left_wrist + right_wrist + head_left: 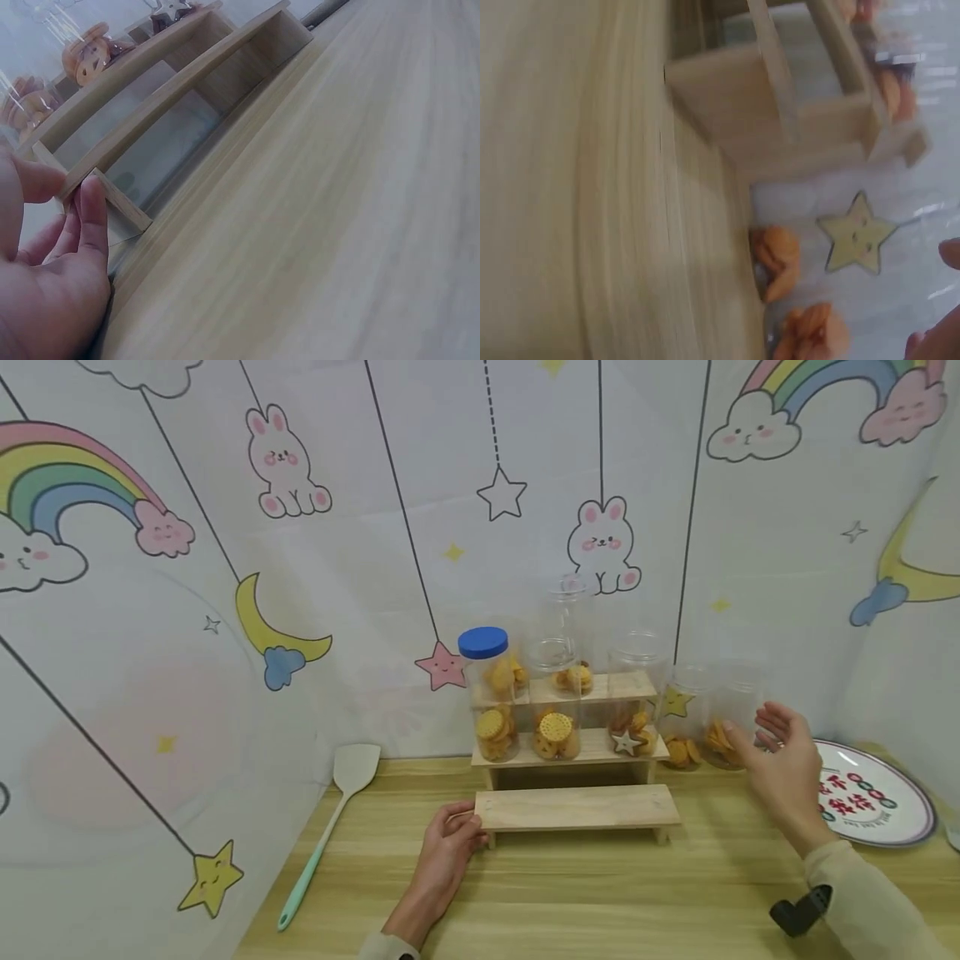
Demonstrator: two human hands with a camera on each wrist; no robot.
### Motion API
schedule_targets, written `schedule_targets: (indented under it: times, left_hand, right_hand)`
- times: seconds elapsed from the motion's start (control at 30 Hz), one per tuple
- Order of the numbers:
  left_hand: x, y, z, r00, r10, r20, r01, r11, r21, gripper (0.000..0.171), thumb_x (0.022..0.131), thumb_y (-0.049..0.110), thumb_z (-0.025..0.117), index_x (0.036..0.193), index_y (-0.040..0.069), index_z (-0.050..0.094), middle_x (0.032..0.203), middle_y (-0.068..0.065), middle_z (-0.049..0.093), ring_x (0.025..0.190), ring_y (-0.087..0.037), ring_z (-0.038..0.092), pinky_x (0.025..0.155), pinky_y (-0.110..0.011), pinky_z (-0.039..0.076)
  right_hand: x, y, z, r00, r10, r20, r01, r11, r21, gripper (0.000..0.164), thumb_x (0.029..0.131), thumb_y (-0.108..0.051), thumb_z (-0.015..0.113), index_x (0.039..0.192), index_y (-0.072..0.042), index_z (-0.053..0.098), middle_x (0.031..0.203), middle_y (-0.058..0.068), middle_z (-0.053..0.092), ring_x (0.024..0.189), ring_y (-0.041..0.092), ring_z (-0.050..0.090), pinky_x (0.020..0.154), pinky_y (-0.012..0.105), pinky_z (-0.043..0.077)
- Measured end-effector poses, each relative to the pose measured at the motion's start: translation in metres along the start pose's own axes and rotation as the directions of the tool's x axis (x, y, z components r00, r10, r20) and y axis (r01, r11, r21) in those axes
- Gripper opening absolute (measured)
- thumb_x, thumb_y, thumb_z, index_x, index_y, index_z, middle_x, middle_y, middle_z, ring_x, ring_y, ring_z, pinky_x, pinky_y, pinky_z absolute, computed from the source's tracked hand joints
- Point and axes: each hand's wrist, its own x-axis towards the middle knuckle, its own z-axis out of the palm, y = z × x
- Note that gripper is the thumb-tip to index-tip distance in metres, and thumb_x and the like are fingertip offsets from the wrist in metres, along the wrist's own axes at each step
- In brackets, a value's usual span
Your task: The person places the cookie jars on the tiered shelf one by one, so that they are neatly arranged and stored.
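At the left end of the low wooden riser [577,807], my left hand [447,843] pinches the board's edge, thumb above and fingers below in the left wrist view. Behind that riser stands a two-level wooden shelf [568,748] bearing clear jars of biscuits. My right hand [787,768] is raised with loosely extended fingers beside a clear jar [731,710] of biscuits on the table. Its fingers [951,253] show at the right edge of the blurred right wrist view, holding nothing. Another biscuit jar [682,753] stands just left of that one.
A blue-lidded jar [483,643] stands at the shelf's left end. To the left lies a spatula [357,768] with a mint handle. A white plate [892,814] with red writing lies behind my right forearm. A patterned cloth [375,527] hangs behind the table.
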Motion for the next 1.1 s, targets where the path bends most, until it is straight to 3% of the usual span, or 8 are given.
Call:
schedule_targets:
  times: [0.13, 0.33, 0.73, 1.1]
  left_hand:
    - [0.0, 0.001, 0.001, 1.0, 0.002, 0.014, -0.002, 1.0, 0.003, 0.048, 0.096, 0.018, 0.068, 0.134, 0.001, 0.043, 0.11, -0.004, 0.059, 0.096, -0.017, 0.063, 0.092, -0.032, 0.056]
    - [0.0, 0.001, 0.003, 1.0, 0.007, 0.028, -0.007, 1.0, 0.008, 0.048, 0.098, 0.017, 0.067, 0.135, 0.0, 0.041, 0.114, -0.005, 0.058, 0.098, -0.017, 0.062, 0.093, -0.032, 0.056]
    - [-0.001, 0.001, 0.001, 0.999, 0.006, 0.037, -0.006, 1.0, 0.004, 0.049, 0.099, 0.015, 0.065, 0.136, -0.002, 0.039, 0.113, -0.004, 0.057, 0.099, -0.017, 0.062, 0.094, -0.031, 0.055]
    - [0.0, -0.001, -0.001, 1.0, 0.006, 0.027, -0.007, 1.0, 0.011, 0.049, 0.099, 0.014, 0.064, 0.136, -0.005, 0.039, 0.119, -0.012, 0.053, 0.1, -0.017, 0.059, 0.093, -0.029, 0.055]
  right_hand:
    - [0.019, 0.014, -0.006, 0.992, 0.047, 0.121, -0.041, 0.998, -0.051, 0.096, 0.093, -0.052, 0.065, 0.16, -0.009, 0.013, 0.164, 0.019, 0.023, 0.148, 0.042, 0.031, 0.119, 0.056, 0.032]
    - [0.039, 0.024, -0.007, 0.982, 0.04, 0.184, -0.026, 0.997, -0.077, 0.102, 0.093, -0.05, 0.066, 0.16, -0.002, 0.006, 0.165, 0.026, 0.016, 0.146, 0.051, 0.026, 0.115, 0.065, 0.03]
    - [0.048, 0.033, 0.007, 0.988, 0.031, 0.153, -0.01, 0.991, -0.135, 0.095, 0.096, -0.047, 0.063, 0.157, 0.005, 0.013, 0.157, 0.034, 0.028, 0.139, 0.055, 0.033, 0.111, 0.067, 0.034]
    - [0.02, 0.015, 0.0, 0.999, 0.012, 0.037, -0.006, 0.988, -0.157, 0.09, 0.092, -0.05, 0.068, 0.158, -0.007, 0.023, 0.154, 0.023, 0.04, 0.134, 0.045, 0.043, 0.105, 0.062, 0.041]
